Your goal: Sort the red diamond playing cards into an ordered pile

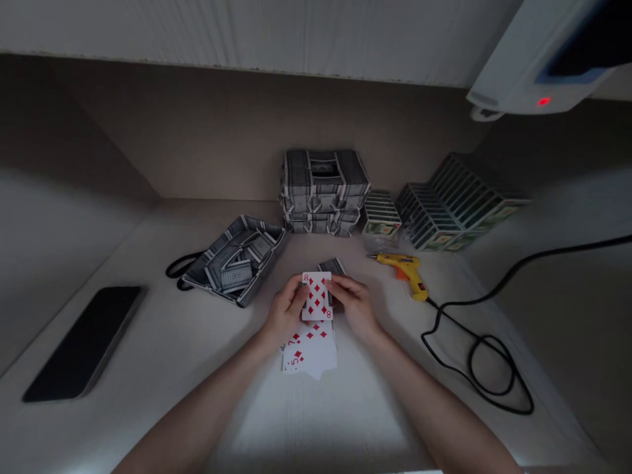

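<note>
The left grip [285, 308] and right grip [356, 306] pinch opposite edges of the eight of diamonds [316, 299], held between them. Face-up playing cards [316, 355] lie just nearer the viewer on the surface [291, 428]. Beyond the grips, partly hidden, is probably a patterned card back [333, 264]. Right of the right grip lies a yellow glue gun [407, 270]; left of the left grip, an open card-patterned box [197, 286].

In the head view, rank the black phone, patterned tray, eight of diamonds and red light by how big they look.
1. Black phone and patterned tray: too alike to rank, with the phone nearer the camera.
2. Eight of diamonds.
3. Red light.
</note>
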A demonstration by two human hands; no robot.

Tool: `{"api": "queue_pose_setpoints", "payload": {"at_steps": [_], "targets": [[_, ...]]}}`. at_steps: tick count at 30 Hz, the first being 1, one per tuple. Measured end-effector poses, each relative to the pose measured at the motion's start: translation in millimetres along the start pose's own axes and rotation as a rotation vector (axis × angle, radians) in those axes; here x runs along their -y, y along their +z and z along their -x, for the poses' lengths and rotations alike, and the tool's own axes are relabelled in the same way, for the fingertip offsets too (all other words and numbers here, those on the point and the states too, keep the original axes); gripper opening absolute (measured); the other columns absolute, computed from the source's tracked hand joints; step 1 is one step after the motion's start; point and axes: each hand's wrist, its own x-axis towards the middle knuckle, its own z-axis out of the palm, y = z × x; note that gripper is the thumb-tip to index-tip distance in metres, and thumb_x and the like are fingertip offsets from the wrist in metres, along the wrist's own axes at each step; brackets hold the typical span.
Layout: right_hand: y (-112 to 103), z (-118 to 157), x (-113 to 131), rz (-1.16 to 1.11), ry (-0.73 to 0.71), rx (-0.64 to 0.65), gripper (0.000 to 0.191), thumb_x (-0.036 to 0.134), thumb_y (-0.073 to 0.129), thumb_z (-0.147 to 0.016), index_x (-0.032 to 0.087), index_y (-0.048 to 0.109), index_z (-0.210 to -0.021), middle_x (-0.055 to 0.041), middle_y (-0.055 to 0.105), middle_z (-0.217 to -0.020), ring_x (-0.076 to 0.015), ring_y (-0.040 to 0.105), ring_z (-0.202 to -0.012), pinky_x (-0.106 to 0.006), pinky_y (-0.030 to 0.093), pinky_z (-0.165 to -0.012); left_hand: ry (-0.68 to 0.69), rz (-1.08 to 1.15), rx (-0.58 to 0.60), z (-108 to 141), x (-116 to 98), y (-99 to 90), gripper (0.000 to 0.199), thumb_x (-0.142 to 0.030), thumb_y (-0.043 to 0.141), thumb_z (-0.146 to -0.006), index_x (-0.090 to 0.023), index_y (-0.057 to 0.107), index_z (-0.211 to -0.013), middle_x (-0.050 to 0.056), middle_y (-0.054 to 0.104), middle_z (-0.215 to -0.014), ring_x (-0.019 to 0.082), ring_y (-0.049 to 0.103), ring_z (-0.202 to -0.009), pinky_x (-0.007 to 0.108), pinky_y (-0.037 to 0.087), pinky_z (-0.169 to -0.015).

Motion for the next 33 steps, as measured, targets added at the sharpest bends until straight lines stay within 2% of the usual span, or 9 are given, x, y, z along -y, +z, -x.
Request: {"api": "queue_pose_setpoints", "payload": {"at_steps": [4, 8, 11, 15, 17, 28, 33], "targets": [[2, 2, 0, 0.003, -0.011, -0.010, 0.027, 0.036, 0.064, -0.065, 0.017, 0.069, -0.084, -0.0029, 0.063, -0.072, -0.0107, 0.051, -0.056, -0.023, 0.040, -0.050, 0.062, -0.037, -0.055, -2, -3, -0.9, 0.022, -0.032, 0.050, -0.078, -0.018, 0.056, -0.094, 0.001, 0.059, -0.076, 0.011, 0.052, -0.065, 0.021, 0.044, -0.058], [4, 4, -1, 0.009, -0.016, -0.004, 0.028, 0.036, 0.063, -0.067, 0.017, 0.068, -0.087, -0.0028, 0.064, -0.072, -0.0104, 0.051, -0.055, -0.023, 0.041, -0.051, -0.020, 0.094, -0.015, -1, -9, -0.2, 0.033, -0.033, 0.051, -0.077, -0.021, 0.047, -0.107, -0.002, 0.057, -0.068, 0.010, 0.051, -0.055, 0.020, 0.043, -0.049], [4, 4, 0, 0.023, -0.005, 0.010, 0.030, 0.038, 0.062, -0.067, 0.017, 0.068, -0.088, -0.0025, 0.063, -0.070, -0.0098, 0.050, -0.053, -0.023, 0.040, -0.048, -0.045, 0.145, -0.014, 0, -13, 0.8, 0.032, -0.034, 0.053, -0.075, -0.021, 0.047, -0.104, -0.003, 0.056, -0.067, 0.009, 0.051, -0.054, 0.019, 0.042, -0.048], [4, 4, 2, 0.054, 0.002, 0.028, 0.032, 0.039, 0.061, -0.068, 0.016, 0.066, -0.089, 0.0021, 0.055, -0.055, -0.0066, 0.041, -0.040, -0.020, 0.035, -0.038, -0.044, 0.142, -0.029, 0, -14, 1.3, 0.029, -0.032, 0.053, -0.075, -0.021, 0.046, -0.101, -0.003, 0.055, -0.065, 0.009, 0.050, -0.053, 0.018, 0.041, -0.046], [4, 5, 2, 0.051, 0.005, 0.034, 0.032, 0.040, 0.060, -0.068, 0.015, 0.065, -0.089, 0.0031, 0.053, -0.054, -0.0057, 0.039, -0.038, -0.019, 0.033, -0.037, -0.037, 0.135, -0.028, 0, -14, 1.4, 0.027, -0.031, 0.052, -0.076, -0.020, 0.046, -0.100, -0.004, 0.054, -0.064, 0.008, 0.050, -0.053, 0.017, 0.041, -0.046], [6, 6, 1, 0.022, 0.004, 0.143, 0.026, 0.042, 0.054, -0.073, 0.019, 0.056, -0.086, 0.0053, 0.048, -0.057, -0.0068, 0.040, -0.043, -0.018, 0.033, -0.039, -0.027, 0.116, -0.035, 1, -11, 0.9, 0.022, -0.030, 0.049, -0.077, -0.021, 0.046, -0.096, -0.005, 0.054, -0.063, 0.007, 0.047, -0.050, 0.018, 0.039, -0.047], [6, 6, -1, 0.019, -0.018, 0.133, 0.023, 0.039, 0.052, -0.075, 0.021, 0.053, -0.089, 0.0034, 0.051, -0.063, -0.0086, 0.044, -0.050, -0.019, 0.035, -0.044, 0.002, 0.092, -0.033, 0, -10, 0.6, 0.020, -0.029, 0.049, -0.077, -0.020, 0.046, -0.095, -0.004, 0.053, -0.064, 0.008, 0.047, -0.053, 0.018, 0.039, -0.049]]}}
